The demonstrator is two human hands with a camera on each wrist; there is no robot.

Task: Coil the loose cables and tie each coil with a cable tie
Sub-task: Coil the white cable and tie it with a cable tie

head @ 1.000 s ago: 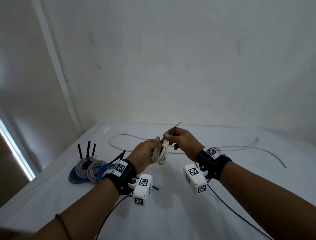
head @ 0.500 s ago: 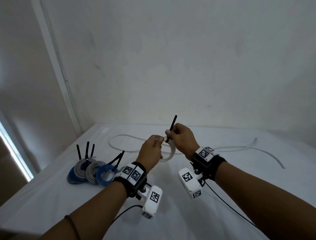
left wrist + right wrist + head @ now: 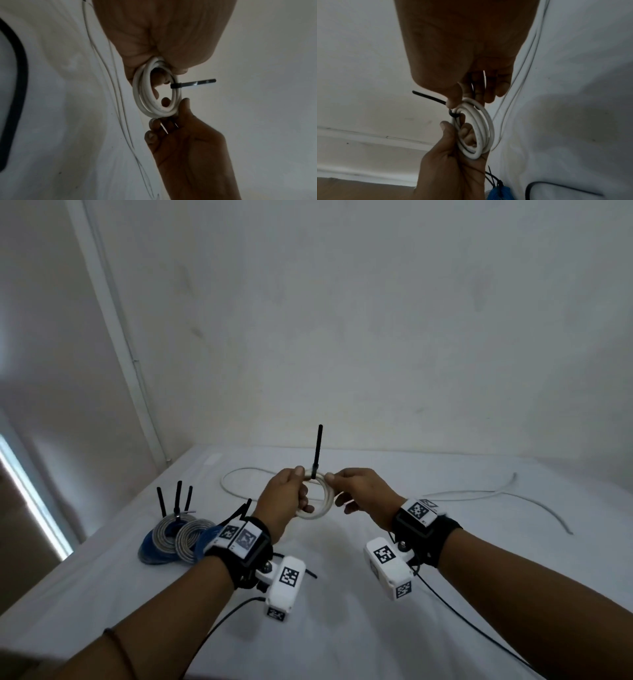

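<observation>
A white cloth-covered bench [image 3: 342, 628] fills the lower view. A long loose white cable [image 3: 462, 494] trails across it from twelve toward three o'clock, not yet coiled. At nine o'clock lies a cluster of finished grey and blue cable coils [image 3: 178, 537], their black tie tails standing up. Above the middle, the left hand [image 3: 282, 501] has its grip curled round the small white round cable coil [image 3: 317, 501], fingers threaded through the ring. The right hand [image 3: 363, 491] pinches the coil's top rim between thumb and forefinger. A thin black plastic cable tie [image 3: 317, 451] is cinched round the strands at twelve o'clock of the coil, its tail pointing up. The risk, as I judge it: if the tie is not drawn fully tight, the springy loops may slide and fan apart once either grip eases.
</observation>
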